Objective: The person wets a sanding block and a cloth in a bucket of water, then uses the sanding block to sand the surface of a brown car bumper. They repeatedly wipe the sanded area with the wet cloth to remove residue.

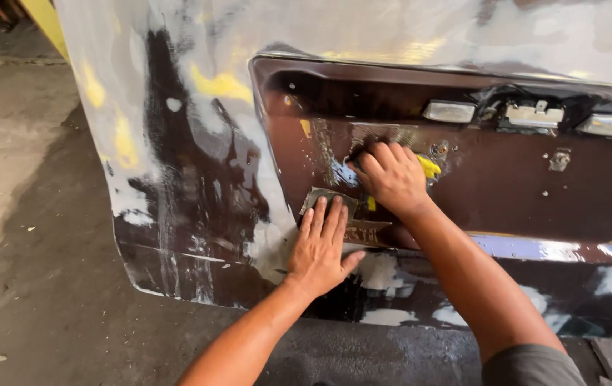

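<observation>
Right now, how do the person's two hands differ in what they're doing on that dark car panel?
The left hand lies flat with fingers stretched out, pressing a grey sheet low on the panel; the right hand sits higher with fingers curled. The left hand covers only the sheet's lower part, while the right hand hides most of a yellow pad. Both are bare and press against the same dark brown panel, close together.

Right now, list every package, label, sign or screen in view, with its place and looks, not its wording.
No packages, signs or screens show.
Only one marked spot: a small patch of worn lettering on the dark brown car panel, just right of the flat left hand, below the right hand; faded orange-brown, rectangular.
The pale rectangular lamp lenses in the recess above carry no label.
</observation>
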